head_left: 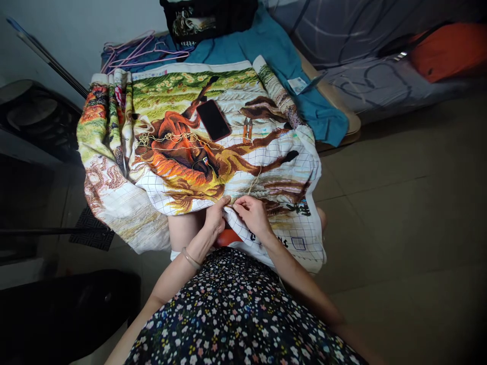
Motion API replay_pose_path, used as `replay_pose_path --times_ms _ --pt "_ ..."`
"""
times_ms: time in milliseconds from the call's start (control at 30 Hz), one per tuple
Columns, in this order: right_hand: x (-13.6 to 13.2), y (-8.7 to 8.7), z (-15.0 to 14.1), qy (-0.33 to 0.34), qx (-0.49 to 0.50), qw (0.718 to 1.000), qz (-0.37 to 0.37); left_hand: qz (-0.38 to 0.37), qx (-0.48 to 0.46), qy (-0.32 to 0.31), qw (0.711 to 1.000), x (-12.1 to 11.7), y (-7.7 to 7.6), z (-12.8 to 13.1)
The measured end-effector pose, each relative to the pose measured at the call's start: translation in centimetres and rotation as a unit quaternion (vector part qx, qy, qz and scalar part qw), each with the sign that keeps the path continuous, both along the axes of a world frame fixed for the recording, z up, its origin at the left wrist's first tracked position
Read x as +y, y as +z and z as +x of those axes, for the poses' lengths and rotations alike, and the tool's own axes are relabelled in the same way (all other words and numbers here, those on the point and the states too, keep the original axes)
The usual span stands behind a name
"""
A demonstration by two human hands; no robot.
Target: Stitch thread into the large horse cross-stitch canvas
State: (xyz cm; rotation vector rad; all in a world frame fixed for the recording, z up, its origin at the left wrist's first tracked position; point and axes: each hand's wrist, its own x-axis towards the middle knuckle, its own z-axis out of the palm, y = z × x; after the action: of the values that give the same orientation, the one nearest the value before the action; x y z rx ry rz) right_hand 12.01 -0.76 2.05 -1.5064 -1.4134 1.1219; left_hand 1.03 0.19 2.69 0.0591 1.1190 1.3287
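A large cross-stitch cloth [175, 101] with a brown and orange horse design lies spread over my lap and the surface before me. My left hand [216, 217] pinches a fold of it, thumb on top, at the near edge. Beside it, almost touching, my right hand [253, 215] has its thumb and forefinger pressed together at the same fold; whatever sits between them is too small to make out. Pale yellow thread [255, 180] loops up just beyond the right fingers. Farther up the cloth lies a tangle of yellow thread [171, 141].
On the cloth rest a dark phone [213, 120] and orange-handled thread snips [247, 131]. Rolled cloth ends stand at both sides. Behind are pink hangers [148, 53], a teal sheet [243, 43] and a black bag [209, 20]. An orange bag [451, 50] lies at right.
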Motion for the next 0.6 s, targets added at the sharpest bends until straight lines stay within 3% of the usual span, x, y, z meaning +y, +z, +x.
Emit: replay_pose_path --times_ms 600 --pt "-0.13 -0.93 -0.84 -0.034 0.01 0.998 0.05 -0.024 -0.008 -0.001 1.0 0.26 0.26 -0.02"
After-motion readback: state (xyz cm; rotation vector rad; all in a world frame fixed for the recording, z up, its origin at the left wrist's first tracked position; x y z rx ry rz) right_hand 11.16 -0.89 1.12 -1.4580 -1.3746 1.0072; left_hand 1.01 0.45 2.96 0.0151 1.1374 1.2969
